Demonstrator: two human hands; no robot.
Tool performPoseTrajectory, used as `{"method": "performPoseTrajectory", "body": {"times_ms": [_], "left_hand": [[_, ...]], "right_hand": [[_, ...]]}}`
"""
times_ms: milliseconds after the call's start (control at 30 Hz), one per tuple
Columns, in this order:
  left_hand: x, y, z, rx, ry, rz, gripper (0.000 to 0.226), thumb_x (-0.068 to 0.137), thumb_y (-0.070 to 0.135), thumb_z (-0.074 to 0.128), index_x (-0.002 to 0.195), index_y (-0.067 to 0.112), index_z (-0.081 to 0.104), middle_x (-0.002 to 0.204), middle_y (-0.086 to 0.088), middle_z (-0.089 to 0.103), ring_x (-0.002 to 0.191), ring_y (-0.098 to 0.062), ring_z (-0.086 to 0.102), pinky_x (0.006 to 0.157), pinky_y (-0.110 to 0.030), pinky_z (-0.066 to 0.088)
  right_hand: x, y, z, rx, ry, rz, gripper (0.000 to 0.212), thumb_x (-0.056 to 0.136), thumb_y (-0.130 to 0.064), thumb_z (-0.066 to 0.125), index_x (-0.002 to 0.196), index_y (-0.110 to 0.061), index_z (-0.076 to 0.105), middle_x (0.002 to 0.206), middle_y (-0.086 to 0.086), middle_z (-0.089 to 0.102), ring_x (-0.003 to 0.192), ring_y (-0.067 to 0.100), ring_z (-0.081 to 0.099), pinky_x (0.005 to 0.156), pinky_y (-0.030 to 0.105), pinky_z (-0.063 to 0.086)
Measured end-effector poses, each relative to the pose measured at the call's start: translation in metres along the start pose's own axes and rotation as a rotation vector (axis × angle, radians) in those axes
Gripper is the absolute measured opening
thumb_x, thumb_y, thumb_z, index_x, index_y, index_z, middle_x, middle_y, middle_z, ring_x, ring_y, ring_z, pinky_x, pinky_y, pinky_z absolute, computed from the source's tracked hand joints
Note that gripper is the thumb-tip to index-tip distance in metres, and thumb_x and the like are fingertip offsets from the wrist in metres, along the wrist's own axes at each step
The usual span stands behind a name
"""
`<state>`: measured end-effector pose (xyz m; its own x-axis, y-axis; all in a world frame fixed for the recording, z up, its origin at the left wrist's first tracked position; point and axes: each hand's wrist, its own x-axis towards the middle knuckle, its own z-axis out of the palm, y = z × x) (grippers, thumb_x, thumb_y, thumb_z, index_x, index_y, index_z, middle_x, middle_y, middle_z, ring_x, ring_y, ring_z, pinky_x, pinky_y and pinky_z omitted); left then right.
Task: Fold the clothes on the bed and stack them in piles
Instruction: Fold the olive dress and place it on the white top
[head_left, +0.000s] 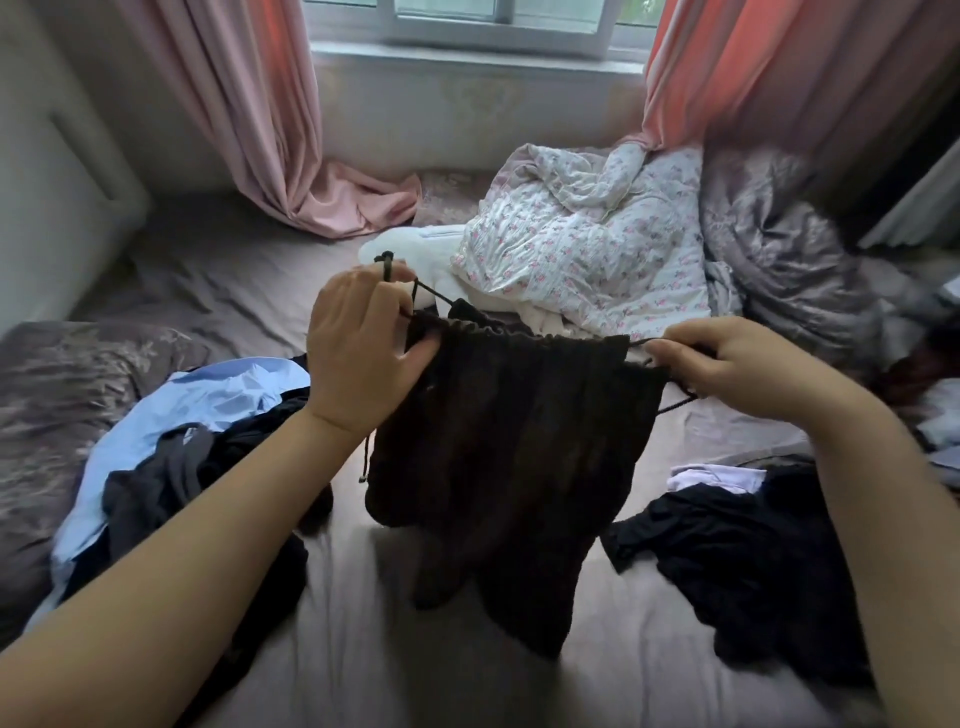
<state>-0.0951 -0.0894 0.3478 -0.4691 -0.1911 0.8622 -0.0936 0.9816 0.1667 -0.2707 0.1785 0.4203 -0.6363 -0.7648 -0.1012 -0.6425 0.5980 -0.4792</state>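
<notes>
Item: dark brown knit garment, held up over the bed by its gathered top edge, left hand and right hand each pinching a corner; folding apparently just beginning, laying flat likely next

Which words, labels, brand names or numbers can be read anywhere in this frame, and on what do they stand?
None can be read. The dark brown ribbed knit garment, held up by the left hand and right hand, shows no tag or print. The white floral-print quilt carries only small flowers, no lettering.
</notes>
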Motion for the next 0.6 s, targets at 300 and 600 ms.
{"method": "performPoseTrajectory", "body": {"times_ms": [300,600], "left_hand": [[0.011,0.008,-0.016,0.004,0.11,0.162,0.017,0.076,0.016,0.058,0.083,0.017,0.043,0.088,-0.009,0.068,0.08,-0.023,0.06,0.084,-0.037,0.032],[0.021,-0.012,0.021,-0.029,-0.138,-0.048,0.023,0.069,0.017,0.06,0.084,0.012,0.044,0.089,-0.014,0.059,0.084,-0.03,0.052,0.073,-0.04,0.036]], "right_hand": [[-0.016,-0.018,-0.03,0.254,-0.128,-0.025,0.023,0.095,-0.037,0.049,0.092,-0.038,0.072,0.06,0.005,0.06,0.048,0.013,0.046,0.047,0.021,0.039],[0.038,0.004,-0.021,0.433,-0.144,0.047,0.028,0.091,-0.038,0.054,0.098,-0.021,0.075,0.076,0.0,0.064,0.055,0.007,0.052,0.052,0.018,0.041]]}}
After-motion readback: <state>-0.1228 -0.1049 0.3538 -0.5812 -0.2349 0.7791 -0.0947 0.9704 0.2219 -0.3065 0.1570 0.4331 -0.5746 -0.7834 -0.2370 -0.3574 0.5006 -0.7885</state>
